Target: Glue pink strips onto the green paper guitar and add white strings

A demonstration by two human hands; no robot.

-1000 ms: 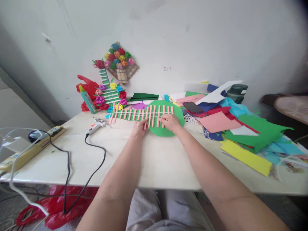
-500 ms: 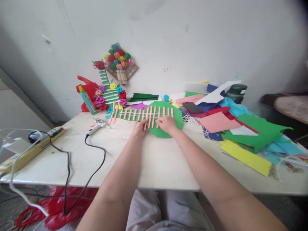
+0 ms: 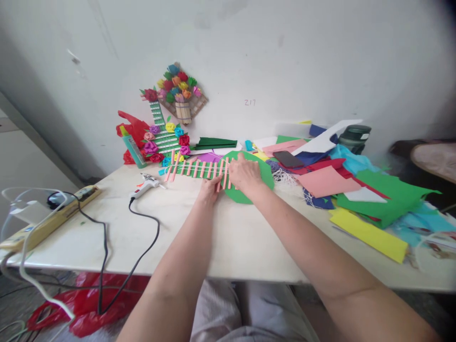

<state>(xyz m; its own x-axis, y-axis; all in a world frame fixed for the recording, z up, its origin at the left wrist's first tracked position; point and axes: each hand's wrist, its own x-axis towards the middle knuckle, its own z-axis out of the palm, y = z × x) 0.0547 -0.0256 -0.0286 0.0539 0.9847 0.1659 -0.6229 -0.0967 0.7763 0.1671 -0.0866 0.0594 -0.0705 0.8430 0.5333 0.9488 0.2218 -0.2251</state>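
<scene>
A row of pink paper sticks (image 3: 194,168), joined by white cross lines, lies across a green paper strip and a round green paper piece (image 3: 263,175) on the table. My left hand (image 3: 210,189) rests at the near ends of the sticks, fingers curled down onto them. My right hand (image 3: 243,174) lies flat over the right end of the row, covering several sticks, fingers stretched out and pressing down.
A white glue gun (image 3: 144,186) with a black cord lies left of the sticks. A power strip (image 3: 53,219) sits at the table's left edge. Paper flower crafts (image 3: 164,137) lean on the wall. Loose coloured paper sheets (image 3: 356,190), a phone (image 3: 287,159) and a dark bottle (image 3: 352,137) fill the right side.
My right hand has slid up and left from the near ends of the sticks to lie flat over the right part of the row. My left hand has barely moved.
</scene>
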